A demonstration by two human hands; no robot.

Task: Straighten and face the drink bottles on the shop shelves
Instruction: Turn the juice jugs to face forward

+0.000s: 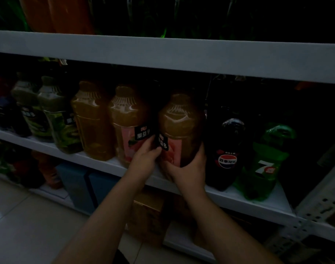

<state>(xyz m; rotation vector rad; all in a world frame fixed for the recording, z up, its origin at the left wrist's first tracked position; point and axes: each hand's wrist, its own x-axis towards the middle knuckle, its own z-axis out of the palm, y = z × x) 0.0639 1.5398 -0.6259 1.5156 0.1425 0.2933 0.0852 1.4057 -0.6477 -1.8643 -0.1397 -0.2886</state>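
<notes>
- Head view: the room is looking very dark. A white middle shelf (239, 200) is running across it, and a top shelf (162, 54) is hanging over that one.
- A pale tiled floor (20, 216) is shining a little at the lower left.
- The juice bottle (181, 126) is standing near the front edge of the middle shelf. It is sitting between a second juice bottle (128, 115) on its left and a cola bottle (227, 149) on its right.
- The left hand (145, 159) is curling its fingers (154, 148) round the left side of the juice bottle, right by the black tag on the label.
- The right hand (189, 168) is gripping the low right side, with its thumb lying on the front.
- The pink label is pointing partly to the left, not straight out.
- Farther left, a plain orange bottle (92, 121) is showing only its bare side. Two green bottles (56, 115) are standing past it.
- A green soda bottle (267, 161) is standing just beside the cola bottle.
- Under the middle shelf, a brown box (147, 212) and blue boxes (81, 185) are sitting. A metal post (324, 204) with holes is leaning in at the right.
- The bottles on the top shelf are getting cut off by the picture's edge. Only dark orange and green shapes are showing.
- The back of the middle shelf is hiding in black shadow, and so are the bottle caps.
- The things at the far left are looking too blurry to tell.
- The right hand's fingers are going behind the juice bottle, out of sight.
</notes>
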